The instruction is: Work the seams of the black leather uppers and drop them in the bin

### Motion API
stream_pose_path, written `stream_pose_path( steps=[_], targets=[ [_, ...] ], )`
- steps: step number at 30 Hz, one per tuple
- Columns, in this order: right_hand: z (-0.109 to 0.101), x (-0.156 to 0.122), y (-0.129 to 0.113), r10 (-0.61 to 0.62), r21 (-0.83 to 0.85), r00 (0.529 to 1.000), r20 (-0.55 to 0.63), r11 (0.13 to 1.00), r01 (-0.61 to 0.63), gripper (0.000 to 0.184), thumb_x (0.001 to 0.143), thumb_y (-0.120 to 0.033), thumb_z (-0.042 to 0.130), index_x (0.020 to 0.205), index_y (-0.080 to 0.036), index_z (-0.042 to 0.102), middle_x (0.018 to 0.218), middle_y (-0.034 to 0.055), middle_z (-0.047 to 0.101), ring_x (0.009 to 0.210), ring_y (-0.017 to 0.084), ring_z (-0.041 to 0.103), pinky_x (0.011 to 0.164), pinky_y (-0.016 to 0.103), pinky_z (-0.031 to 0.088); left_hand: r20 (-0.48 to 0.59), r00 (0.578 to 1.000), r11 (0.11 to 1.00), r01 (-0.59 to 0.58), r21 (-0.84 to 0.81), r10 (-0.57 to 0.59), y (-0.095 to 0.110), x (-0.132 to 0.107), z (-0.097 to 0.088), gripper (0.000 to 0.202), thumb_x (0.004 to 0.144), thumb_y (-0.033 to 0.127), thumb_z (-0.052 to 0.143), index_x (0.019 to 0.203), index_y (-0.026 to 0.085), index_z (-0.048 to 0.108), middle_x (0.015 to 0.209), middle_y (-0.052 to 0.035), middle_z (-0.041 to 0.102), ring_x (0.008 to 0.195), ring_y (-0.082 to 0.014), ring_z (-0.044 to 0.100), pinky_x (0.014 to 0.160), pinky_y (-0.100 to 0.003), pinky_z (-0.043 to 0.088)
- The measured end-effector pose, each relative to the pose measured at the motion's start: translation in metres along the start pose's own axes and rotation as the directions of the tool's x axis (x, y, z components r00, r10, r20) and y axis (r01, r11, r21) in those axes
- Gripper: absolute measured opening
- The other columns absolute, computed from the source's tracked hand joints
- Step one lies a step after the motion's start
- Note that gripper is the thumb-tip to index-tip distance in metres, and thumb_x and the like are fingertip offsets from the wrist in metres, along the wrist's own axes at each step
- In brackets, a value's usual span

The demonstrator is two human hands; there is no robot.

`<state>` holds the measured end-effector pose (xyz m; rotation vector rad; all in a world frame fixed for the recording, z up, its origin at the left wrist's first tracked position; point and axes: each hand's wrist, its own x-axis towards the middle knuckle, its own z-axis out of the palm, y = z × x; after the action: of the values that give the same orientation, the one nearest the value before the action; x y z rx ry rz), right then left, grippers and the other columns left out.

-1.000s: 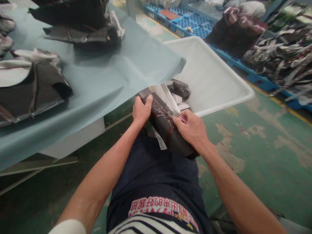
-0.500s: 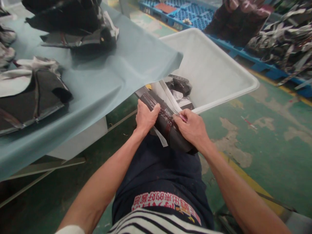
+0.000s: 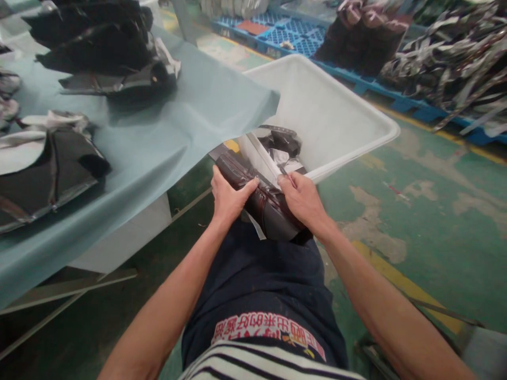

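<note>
Nearest, on the person's side of the white bin [image 3: 354, 119], a dark bundle [image 3: 279, 216] with reddish-brown bands lies in front of the dark garment [image 3: 257, 282]. Its long axis runs aslant, roughly along the bin's near side rim, just outside it. The left hand [image 3: 232, 195] has a firm grip on the side away from the bin, thumb over the top; a pale strip [image 3: 256, 226] hangs below it. The right hand [image 3: 304, 198] is nearer the bin, by its near corner, its grip pinched round a slim stick-like item [image 3: 283, 170]; whether it also bears on the bundle I cannot tell. The rim stands between bundle and bin interior, where dark pieces [image 3: 279, 140] lie. Left of the bin, the worktop [image 3: 214, 103] pushes its draped corner over the bin's edge, and carries a dark folded piece [image 3: 51, 169] and, farther, a dark stack [image 3: 95, 47]. Beyond the bin are blue pallets [image 3: 277, 36] and a strap heap [image 3: 451, 68].
</note>
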<state>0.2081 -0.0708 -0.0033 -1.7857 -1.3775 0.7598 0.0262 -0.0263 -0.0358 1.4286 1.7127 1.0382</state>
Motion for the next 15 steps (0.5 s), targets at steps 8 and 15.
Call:
stream_pose_path(
  steps=[8,15],
  targets=[
    [0.003,0.005,-0.003,0.008,0.040,1.000,0.003,0.999,-0.008,0.040,0.099,-0.049,0.053,0.067,-0.027,0.042,0.064,-0.0033,0.048,0.067,0.017,0.044,0.065,0.033,0.030,-0.051,0.998,0.999,-0.042,-0.018,0.041,0.004,-0.005,0.017,0.116,0.081,0.046,0.082,0.172,0.010,0.019,0.180,-0.0269,0.026,0.172,-0.0365,0.020,0.140,-0.048,0.021],
    [0.000,0.005,0.000,0.007,0.090,1.000,0.016,0.996,-0.009,0.038,0.099,-0.048,0.051,0.068,-0.026,0.044,0.065,-0.0030,0.049,0.068,0.017,0.047,0.066,0.033,0.032,0.016,0.999,0.997,0.045,-0.060,-0.044,0.003,-0.028,0.018,0.130,0.073,0.050,0.090,0.173,0.008,0.018,0.181,-0.0286,0.023,0.171,-0.0383,0.026,0.140,-0.046,0.020]
  ],
)
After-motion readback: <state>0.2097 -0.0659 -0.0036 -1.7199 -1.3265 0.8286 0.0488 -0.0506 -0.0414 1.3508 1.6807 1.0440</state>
